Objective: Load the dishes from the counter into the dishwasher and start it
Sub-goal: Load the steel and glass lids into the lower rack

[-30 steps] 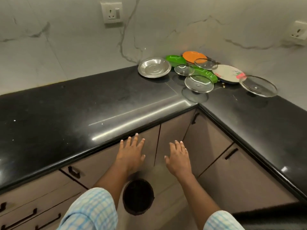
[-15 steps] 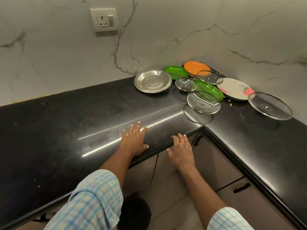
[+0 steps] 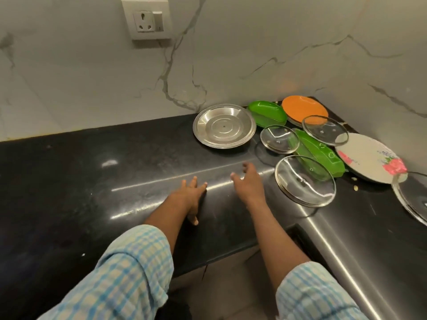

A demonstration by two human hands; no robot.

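Dishes crowd the corner of a black counter (image 3: 69, 181): a steel plate (image 3: 224, 126), two green dishes (image 3: 266, 113) (image 3: 323, 155), an orange plate (image 3: 300, 107), a floral white plate (image 3: 367, 158) and several glass lids, the nearest one (image 3: 305, 184) propped against a green dish. My left hand (image 3: 189, 195) reaches out flat over the counter, fingers straight, holding nothing. My right hand (image 3: 248, 183) stretches forward with fingers spread, a short way left of the nearest glass lid and below the steel plate, empty.
A marble backsplash rises behind the counter, with a wall socket (image 3: 147, 18) at upper left. Another glass lid (image 3: 413, 199) lies at the right edge. Cabinet fronts and floor (image 3: 226, 280) show below the counter edge. No dishwasher is in view.
Both hands have moved forward from the counter's front edge out over its top, toward the dishes. The camera has come closer to the corner.
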